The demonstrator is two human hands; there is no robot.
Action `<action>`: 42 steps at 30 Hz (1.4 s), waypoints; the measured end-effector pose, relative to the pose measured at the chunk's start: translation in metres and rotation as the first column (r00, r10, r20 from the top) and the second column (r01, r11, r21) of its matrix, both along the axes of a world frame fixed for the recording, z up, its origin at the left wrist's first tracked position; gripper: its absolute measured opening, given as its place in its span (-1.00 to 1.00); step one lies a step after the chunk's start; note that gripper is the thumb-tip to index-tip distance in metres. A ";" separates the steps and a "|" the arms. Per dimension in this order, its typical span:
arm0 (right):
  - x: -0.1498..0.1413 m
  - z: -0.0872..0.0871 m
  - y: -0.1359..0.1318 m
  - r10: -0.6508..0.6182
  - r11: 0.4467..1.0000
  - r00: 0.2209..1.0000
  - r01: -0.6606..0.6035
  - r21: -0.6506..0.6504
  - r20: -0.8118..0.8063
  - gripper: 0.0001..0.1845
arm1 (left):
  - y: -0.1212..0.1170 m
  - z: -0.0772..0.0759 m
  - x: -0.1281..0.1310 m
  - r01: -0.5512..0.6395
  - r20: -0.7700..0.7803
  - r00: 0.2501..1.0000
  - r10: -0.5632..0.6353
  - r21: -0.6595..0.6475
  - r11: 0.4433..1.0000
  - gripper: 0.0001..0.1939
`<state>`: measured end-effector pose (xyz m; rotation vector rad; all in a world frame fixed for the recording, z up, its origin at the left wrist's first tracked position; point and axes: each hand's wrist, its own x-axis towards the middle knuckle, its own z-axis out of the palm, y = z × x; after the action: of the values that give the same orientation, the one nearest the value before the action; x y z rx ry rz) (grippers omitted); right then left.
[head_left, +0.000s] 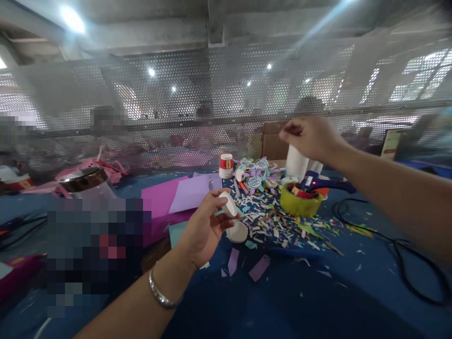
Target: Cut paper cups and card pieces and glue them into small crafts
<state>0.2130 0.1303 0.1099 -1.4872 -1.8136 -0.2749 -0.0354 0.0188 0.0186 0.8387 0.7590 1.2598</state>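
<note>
My left hand (203,230) is closed on a small white disc (230,205), pinched by its edge between thumb and fingers. Just below it, a round white piece (237,232) rests on the blue table. My right hand (312,136) is raised over a tall white stack (295,164), its thumb and fingertips pressed together; whatever they may hold is too small to make out. Beneath that arm, a dark blue glue gun (314,182) with a red light leans on a yellow tape roll (301,205).
Paper scraps (268,212) litter the blue table (254,310). A heap of small round pieces (254,176) lies beside a red-and-white paper cup (226,165). Purple sheets (190,193) are at left. A black cable (399,249) loops at right; perforated metal screen (176,94) stands behind.
</note>
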 end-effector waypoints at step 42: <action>-0.024 -0.098 -0.132 0.330 0.415 0.569 -0.804 -0.426 -0.753 -0.52 | -0.010 -0.006 0.002 0.353 -0.648 0.741 0.177 0.599 0.719 -0.52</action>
<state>0.1887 -0.0018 0.0120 -1.0267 -1.8508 1.3458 -0.0330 0.0086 0.0127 2.0308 0.7746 1.1341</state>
